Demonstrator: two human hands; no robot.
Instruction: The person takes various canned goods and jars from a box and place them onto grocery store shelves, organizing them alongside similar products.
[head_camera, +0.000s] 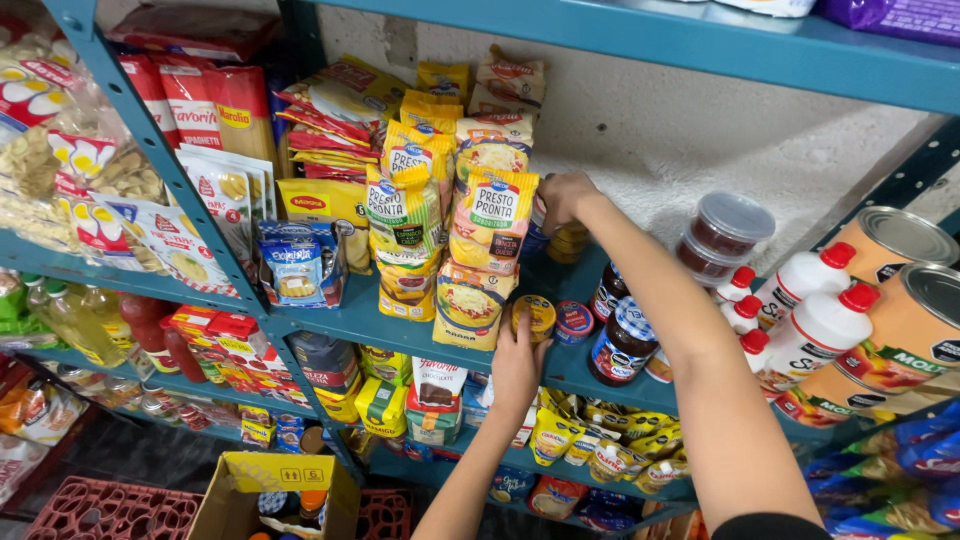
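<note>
My left hand (518, 362) reaches up from below and its fingers rest against a small round yellow can (535, 317) at the front edge of the teal metal shelf (350, 322). A red-lidded small can (574, 322) stands right beside it. My right hand (563, 197) is stretched deep into the shelf behind a stack of yellow sauce pouches (494, 218) and grips a small jar or can (567, 241) there, partly hidden by the pouches and my fingers.
Dark jam jars (622, 345), white squeeze bottles with red caps (815, 330), large orange cans (915, 320) and stacked clear tubs (722, 235) fill the shelf's right. Pasta bags and packets crowd the left. Below stand a cardboard box (268, 490) and red crates (105, 510).
</note>
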